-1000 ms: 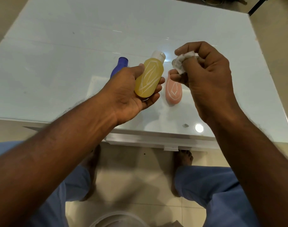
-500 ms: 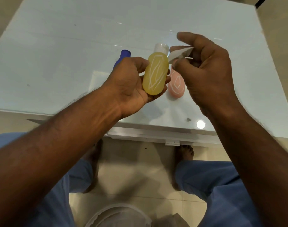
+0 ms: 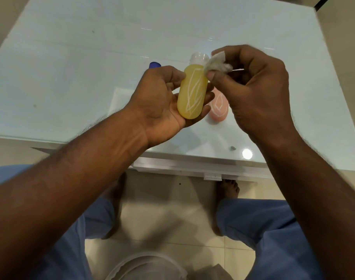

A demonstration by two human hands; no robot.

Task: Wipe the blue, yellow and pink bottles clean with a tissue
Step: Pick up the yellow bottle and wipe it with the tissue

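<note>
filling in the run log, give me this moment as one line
left hand holds yellow bottle | right hand pinches tissue at its shoulder | pink bottle, blue bottle on table

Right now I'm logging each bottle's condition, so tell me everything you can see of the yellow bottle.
The yellow bottle is a small, rounded, translucent container, seemingly soft plastic, with a whitish cap and thin white lines crossing its front. It is held above the glass table, cap pointing away, lying across the left hand with the thumb against its side. The crumpled white tissue, pinched in the right hand, meets its shoulder just below the cap.
</note>
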